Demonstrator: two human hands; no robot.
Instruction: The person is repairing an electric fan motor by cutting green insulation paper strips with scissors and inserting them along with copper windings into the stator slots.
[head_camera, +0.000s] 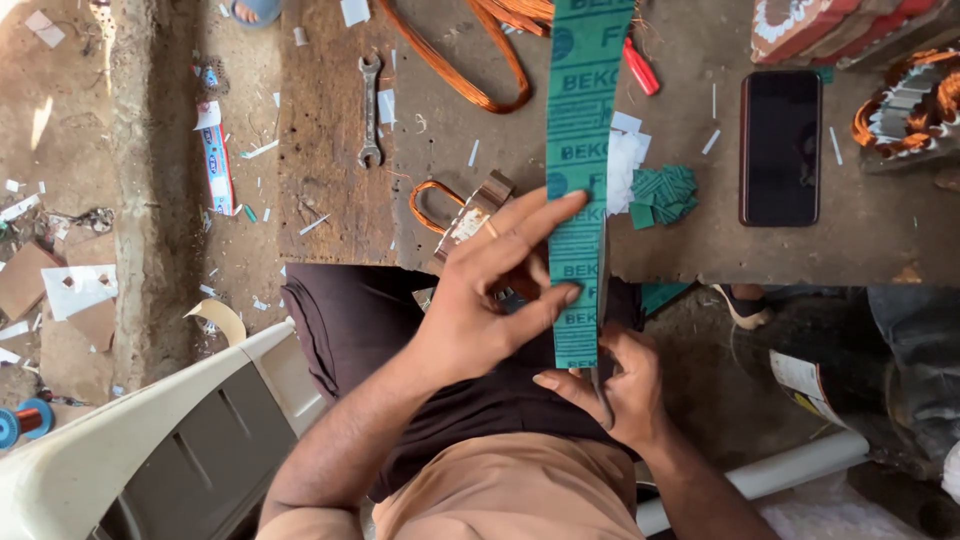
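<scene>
1. The green strip (578, 180) of printed insulating paper runs from my lap up across the workbench (700, 240) and past the top edge of view.
2. My left hand (490, 300) lies on its lower part, fingers stretched nearly straight, fingertips pressing the strip's left edge.
3. My right hand (615, 385) is curled under the strip's bottom end, pinching it along with a thin dark tool; what kind of tool I cannot tell.
4. On the bench, right of the strip, sit a pile of small folded green pieces (665, 195), white paper scraps (625, 165) and a dark phone (780, 147).
5. Left of it lie a spanner (370, 110) and copper wire loops (460, 60).
6. I see no containers holding anything.
</scene>
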